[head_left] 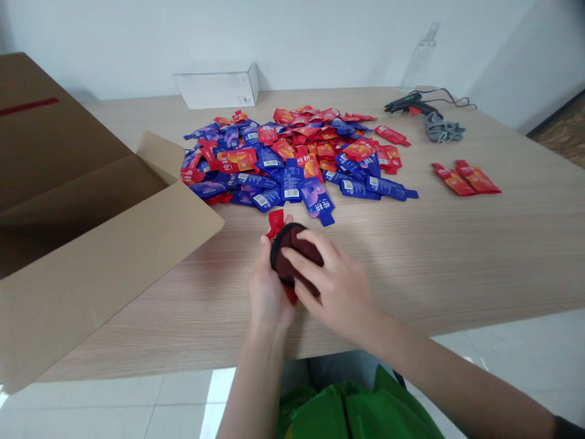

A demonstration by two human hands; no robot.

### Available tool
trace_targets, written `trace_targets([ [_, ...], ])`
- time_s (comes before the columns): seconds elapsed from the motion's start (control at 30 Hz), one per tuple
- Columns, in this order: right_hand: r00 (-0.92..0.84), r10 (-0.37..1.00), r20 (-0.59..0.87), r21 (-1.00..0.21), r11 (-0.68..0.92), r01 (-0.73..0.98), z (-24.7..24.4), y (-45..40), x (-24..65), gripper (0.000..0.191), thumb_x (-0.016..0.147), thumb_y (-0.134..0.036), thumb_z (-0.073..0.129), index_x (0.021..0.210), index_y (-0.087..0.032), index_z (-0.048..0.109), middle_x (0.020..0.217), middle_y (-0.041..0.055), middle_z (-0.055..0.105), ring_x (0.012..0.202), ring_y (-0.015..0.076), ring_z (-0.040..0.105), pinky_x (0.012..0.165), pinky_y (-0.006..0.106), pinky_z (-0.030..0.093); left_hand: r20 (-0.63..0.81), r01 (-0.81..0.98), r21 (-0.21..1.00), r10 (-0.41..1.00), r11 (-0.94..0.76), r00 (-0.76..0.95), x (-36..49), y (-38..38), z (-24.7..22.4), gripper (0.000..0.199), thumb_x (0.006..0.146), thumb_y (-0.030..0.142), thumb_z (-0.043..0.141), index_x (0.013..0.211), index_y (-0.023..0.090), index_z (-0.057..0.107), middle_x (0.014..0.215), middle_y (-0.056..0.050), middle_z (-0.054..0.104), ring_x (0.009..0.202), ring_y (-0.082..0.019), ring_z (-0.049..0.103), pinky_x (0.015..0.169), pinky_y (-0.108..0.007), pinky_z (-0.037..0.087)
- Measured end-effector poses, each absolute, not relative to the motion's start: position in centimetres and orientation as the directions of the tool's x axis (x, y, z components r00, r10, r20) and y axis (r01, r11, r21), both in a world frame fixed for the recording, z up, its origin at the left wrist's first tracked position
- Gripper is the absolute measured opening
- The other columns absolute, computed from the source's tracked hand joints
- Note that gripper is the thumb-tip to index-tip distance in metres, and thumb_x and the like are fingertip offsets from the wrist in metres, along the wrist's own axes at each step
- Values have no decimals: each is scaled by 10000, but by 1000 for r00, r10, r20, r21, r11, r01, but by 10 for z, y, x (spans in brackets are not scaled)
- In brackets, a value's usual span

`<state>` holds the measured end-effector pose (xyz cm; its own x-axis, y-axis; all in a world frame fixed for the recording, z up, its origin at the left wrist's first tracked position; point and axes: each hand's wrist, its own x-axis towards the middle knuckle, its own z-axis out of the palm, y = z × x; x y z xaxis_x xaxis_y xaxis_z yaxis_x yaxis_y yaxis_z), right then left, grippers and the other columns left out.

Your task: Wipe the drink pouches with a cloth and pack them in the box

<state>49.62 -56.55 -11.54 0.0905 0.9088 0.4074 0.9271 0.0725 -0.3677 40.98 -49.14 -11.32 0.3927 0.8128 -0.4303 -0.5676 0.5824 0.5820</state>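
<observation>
Near the table's front edge, my left hand (270, 292) is wrapped round a red packet (275, 223), whose top sticks out above the fingers. My right hand (331, 277) grips a dark maroon round pad with a black rim (299, 253) and presses it against the packet, covering most of it. Beyond my hands lies a wide pile of blue packets (291, 182) and red packets (308, 163). Two red packets (470, 178) lie side by side, apart from the pile, on the right.
An open cardboard box (109, 250) fills the left side, its flap reaching over the wooden table (457, 256). At the back are a white box (217, 90), a clear bottle (420, 58), a black glue gun (414, 105) with a cord and a grey cloth (443, 128).
</observation>
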Motion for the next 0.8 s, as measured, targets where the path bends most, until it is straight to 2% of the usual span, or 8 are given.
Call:
trace_targets([
  [0.13, 23, 949, 316, -394, 109, 912, -125, -588, 491, 424, 862, -196, 562, 1269, -266, 657, 1355, 116, 549, 1106, 300, 612, 779, 456, 602, -418, -523, 621, 812, 583, 408, 403, -483, -116, 459, 998, 449, 438, 1308, 180, 643, 1109, -102, 762, 918, -199, 732, 947, -353, 543],
  [0.23, 134, 930, 342, -434, 29, 901, -122, -576, 502, 387, 893, -224, 545, 1257, -269, 668, 1351, 86, 563, 1088, 266, 627, 819, 435, 597, -402, -529, 590, 790, 611, 463, 409, -490, -121, 440, 1008, 426, 425, 1253, 158, 674, 1087, -111, 770, 1011, -224, 720, 989, -370, 528],
  [0.37, 227, 887, 401, -418, -44, 908, -111, -547, 518, 388, 919, -246, 518, 1277, -248, 668, 1335, 84, 573, 1101, 262, 622, 882, 435, 578, -406, -560, 534, 773, 634, 488, 416, -500, -122, 378, 1009, 367, 447, 1159, 144, 712, 1052, -102, 780, 1119, -241, 689, 1036, -374, 504],
  [0.47, 189, 911, 366, -385, -37, 922, -115, -554, 513, 413, 898, -238, 527, 1287, -250, 662, 1360, 98, 554, 1114, 285, 616, 843, 451, 588, -403, -574, 547, 792, 610, 458, 412, -494, -117, 396, 1014, 358, 424, 1215, 137, 684, 1091, -106, 773, 1159, -245, 672, 1056, -394, 493],
  [0.6, 137, 949, 285, -400, -13, 917, -131, -584, 501, 428, 868, -213, 540, 1276, -261, 661, 1360, 100, 562, 1097, 288, 631, 757, 442, 608, -389, -564, 596, 820, 571, 420, 403, -482, -112, 427, 1008, 395, 434, 1298, 159, 639, 1258, -102, 716, 1250, -245, 615, 1083, -395, 475],
  [0.8, 215, 905, 368, -441, -34, 897, -120, -567, 507, 378, 897, -227, 530, 1240, -255, 685, 1348, 97, 568, 1113, 261, 629, 838, 434, 596, -314, -567, 602, 819, 563, 480, 402, -489, -111, 472, 1005, 444, 414, 1327, 171, 625, 1274, -111, 708, 1293, -270, 582, 1097, -429, 460],
])
